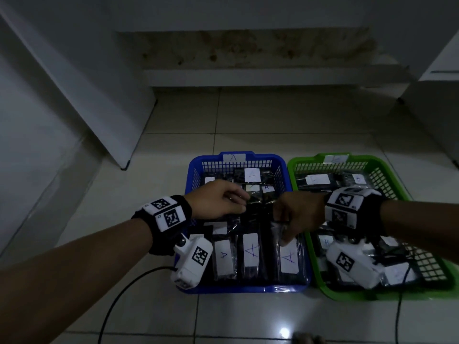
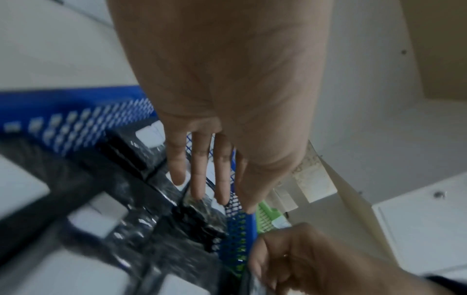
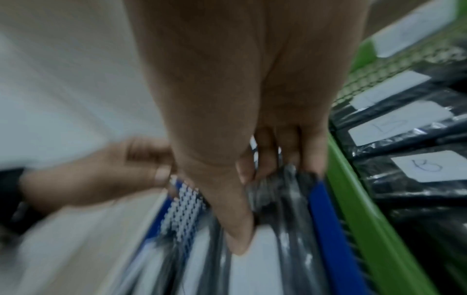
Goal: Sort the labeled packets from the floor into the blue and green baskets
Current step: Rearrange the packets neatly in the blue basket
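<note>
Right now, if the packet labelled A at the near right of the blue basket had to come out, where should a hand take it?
Probably by its far short end, from above. The packet lies flat, lengthwise, hemmed by another packet on one side and the blue basket wall on the other, so the long edges are shut in. The right hand already pinches that far end.

The room I look down into is dim and bluish. A bright glare spot sits on the floor tile (image 1: 285, 332) near me. Walls bow at the wide-angle edges. Both my wrist views are smeared with motion blur.
</note>
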